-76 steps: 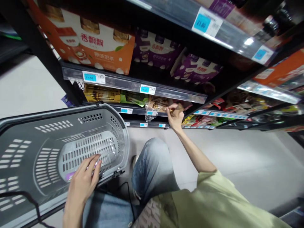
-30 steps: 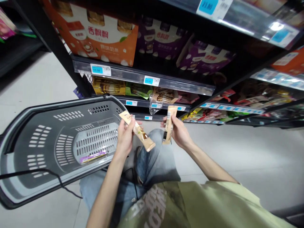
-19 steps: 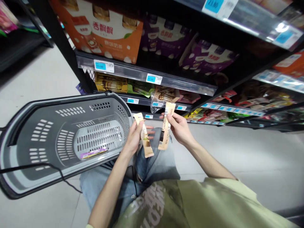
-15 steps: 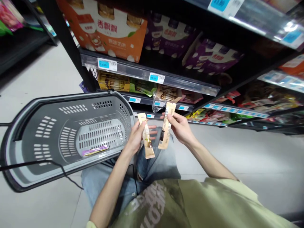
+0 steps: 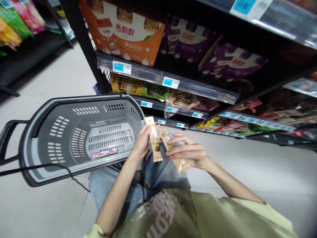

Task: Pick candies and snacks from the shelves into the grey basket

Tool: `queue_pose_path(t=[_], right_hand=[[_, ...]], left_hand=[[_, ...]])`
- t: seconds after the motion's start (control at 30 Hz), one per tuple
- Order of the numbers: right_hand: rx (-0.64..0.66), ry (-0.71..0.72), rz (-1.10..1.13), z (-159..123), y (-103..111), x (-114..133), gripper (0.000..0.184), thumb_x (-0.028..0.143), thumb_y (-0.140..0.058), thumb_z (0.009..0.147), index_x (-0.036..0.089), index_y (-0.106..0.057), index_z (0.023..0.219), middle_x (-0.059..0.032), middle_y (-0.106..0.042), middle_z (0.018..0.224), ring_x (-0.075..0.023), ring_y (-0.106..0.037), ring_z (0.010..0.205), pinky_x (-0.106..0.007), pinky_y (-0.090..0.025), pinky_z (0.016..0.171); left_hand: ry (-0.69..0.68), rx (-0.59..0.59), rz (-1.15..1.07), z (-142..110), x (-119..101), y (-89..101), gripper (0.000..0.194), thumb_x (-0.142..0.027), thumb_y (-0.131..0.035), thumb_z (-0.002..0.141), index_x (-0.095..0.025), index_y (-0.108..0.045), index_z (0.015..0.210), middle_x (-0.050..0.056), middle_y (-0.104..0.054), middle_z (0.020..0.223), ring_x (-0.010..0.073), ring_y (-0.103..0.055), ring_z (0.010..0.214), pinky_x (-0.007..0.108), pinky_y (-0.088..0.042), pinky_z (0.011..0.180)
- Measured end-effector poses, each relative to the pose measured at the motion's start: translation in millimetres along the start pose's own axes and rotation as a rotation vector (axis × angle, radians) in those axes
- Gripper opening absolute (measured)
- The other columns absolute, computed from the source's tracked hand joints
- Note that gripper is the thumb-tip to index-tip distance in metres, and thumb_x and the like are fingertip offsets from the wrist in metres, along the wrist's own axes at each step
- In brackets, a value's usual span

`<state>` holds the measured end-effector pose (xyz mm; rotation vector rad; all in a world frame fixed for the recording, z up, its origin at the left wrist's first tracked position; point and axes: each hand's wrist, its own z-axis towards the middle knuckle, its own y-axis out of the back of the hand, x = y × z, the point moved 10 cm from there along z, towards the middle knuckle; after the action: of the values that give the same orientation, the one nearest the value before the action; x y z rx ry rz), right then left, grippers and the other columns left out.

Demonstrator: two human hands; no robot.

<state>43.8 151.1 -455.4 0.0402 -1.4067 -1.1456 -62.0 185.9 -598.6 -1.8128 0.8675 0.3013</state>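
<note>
My left hand (image 5: 143, 144) grips a slim beige stick sachet (image 5: 154, 143), held upright just past the basket's right rim. My right hand (image 5: 190, 152) holds a second beige sachet (image 5: 173, 150), tilted so its top leans toward the first one; the two packets almost touch. Both hands hover over my knee in blue jeans, in front of the low shelves. The grey shopping basket (image 5: 61, 109) sits to the left, with a purple sachet (image 5: 103, 153) lying on its slotted floor.
Black store shelving (image 5: 158, 76) rises ahead with orange and purple drink boxes on top, snack bags (image 5: 182, 99) on lower tiers, and blue price tags along the rails. A black cable (image 5: 49, 167) crosses the basket's near rim. Pale floor (image 5: 44, 82) stretches left toward another rack.
My right hand took a sachet from the low shelf, my left came out of the basket holding another. The right sachet has now tilted down toward the left one. The view has shifted right.
</note>
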Motion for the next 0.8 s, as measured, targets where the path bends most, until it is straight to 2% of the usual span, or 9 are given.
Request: queue_pose_path(t=[0.07, 0.17, 0.33, 0.4, 0.47, 0.53, 0.63, 0.73, 0.8], right_hand=[[0.018, 0.083, -0.006, -2, -4, 1, 0.030, 0.038, -0.051, 0.100, 0.025, -0.077, 0.095, -0.0066, -0.076, 0.096, -0.0244, -0.060, 0.120, -0.054, -0.036, 0.113], [-0.072, 0.143, -0.012, -3, 5, -4, 0.024, 0.033, -0.059, 0.096, 0.020, -0.074, 0.082, -0.0092, -0.073, 0.099, -0.0272, -0.058, 0.122, -0.056, -0.039, 0.110], [-0.269, 0.057, -0.172, -11, 16, -16, 0.018, 0.024, -0.064, 0.093, 0.021, -0.072, 0.077, -0.0107, -0.067, 0.109, -0.0255, -0.063, 0.107, -0.044, -0.054, 0.088], [-0.402, 0.013, -0.274, -20, 12, -17, 0.016, 0.016, -0.062, 0.091, 0.023, -0.073, 0.081, -0.0098, -0.064, 0.106, -0.0220, -0.064, 0.097, -0.039, -0.056, 0.080], [-0.474, -0.022, -0.343, -29, -2, -20, 0.017, 0.011, -0.063, 0.089, 0.024, -0.073, 0.092, -0.0093, -0.062, 0.107, -0.0211, -0.063, 0.096, -0.036, -0.056, 0.078], [-0.417, -0.044, -0.361, -31, -22, -23, 0.030, 0.007, -0.059, 0.088, 0.025, -0.069, 0.110, -0.0107, -0.059, 0.114, -0.0221, -0.062, 0.105, -0.037, -0.057, 0.083], [-0.096, -0.043, -0.367, -23, -50, -25, 0.050, 0.003, -0.047, 0.088, 0.021, -0.057, 0.133, -0.0142, -0.055, 0.130, -0.0242, -0.052, 0.126, -0.043, -0.052, 0.098], [0.169, 0.003, -0.525, -17, -51, -20, 0.052, 0.002, -0.043, 0.089, 0.018, -0.052, 0.137, -0.0140, -0.049, 0.143, -0.0262, -0.036, 0.141, -0.048, -0.043, 0.109], [0.253, 0.164, -0.670, -11, -46, -7, 0.046, 0.007, -0.044, 0.093, 0.018, -0.053, 0.137, -0.0115, -0.048, 0.146, -0.0266, -0.033, 0.142, -0.049, -0.039, 0.112]], left_hand=[[-0.027, -0.008, -0.030, 1, -5, 3.4, 0.026, -0.034, -0.054, 0.097, -0.017, -0.058, 0.116, 0.014, -0.061, 0.135, 0.0247, -0.068, 0.108, 0.032, -0.062, 0.070], [-0.059, 0.006, -0.085, 2, -11, 5.9, 0.025, -0.033, -0.053, 0.097, -0.015, -0.057, 0.115, 0.015, -0.066, 0.126, 0.0252, -0.069, 0.106, 0.034, -0.061, 0.078], [-0.083, 0.013, -0.111, -3, -15, -1.6, 0.027, -0.032, -0.055, 0.097, -0.017, -0.060, 0.118, 0.012, -0.064, 0.128, 0.0271, -0.070, 0.105, 0.037, -0.060, 0.082], [-0.117, -0.015, -0.149, -5, -16, -6.3, 0.030, -0.032, -0.055, 0.097, -0.019, -0.059, 0.123, 0.010, -0.064, 0.128, 0.0255, -0.068, 0.108, 0.036, -0.059, 0.086], [-0.138, -0.020, -0.193, -7, -15, -12.3, 0.034, -0.033, -0.056, 0.097, -0.023, -0.056, 0.130, 0.008, -0.062, 0.130, 0.0232, -0.068, 0.109, 0.034, -0.058, 0.089], [-0.142, -0.011, -0.197, -8, -11, -15.8, 0.039, -0.033, -0.058, 0.096, -0.026, -0.054, 0.133, 0.007, -0.059, 0.136, 0.0203, -0.069, 0.105, 0.032, -0.059, 0.086], [-0.157, -0.020, -0.131, -8, -9, -9.2, 0.058, -0.035, -0.064, 0.092, -0.032, -0.042, 0.145, 0.008, -0.061, 0.134, 0.0148, -0.071, 0.086, 0.026, -0.060, 0.073], [-0.133, -0.011, -0.059, -9, -5, -2.7, 0.083, -0.036, -0.069, 0.088, -0.037, -0.020, 0.155, 0.009, -0.068, 0.121, 0.0133, -0.070, 0.073, 0.023, -0.057, 0.061], [-0.072, 0.012, -0.007, -9, 3, -6.4, 0.081, -0.037, -0.071, 0.086, -0.031, -0.025, 0.153, 0.010, -0.070, 0.116, 0.0152, -0.070, 0.074, 0.023, -0.056, 0.060]])
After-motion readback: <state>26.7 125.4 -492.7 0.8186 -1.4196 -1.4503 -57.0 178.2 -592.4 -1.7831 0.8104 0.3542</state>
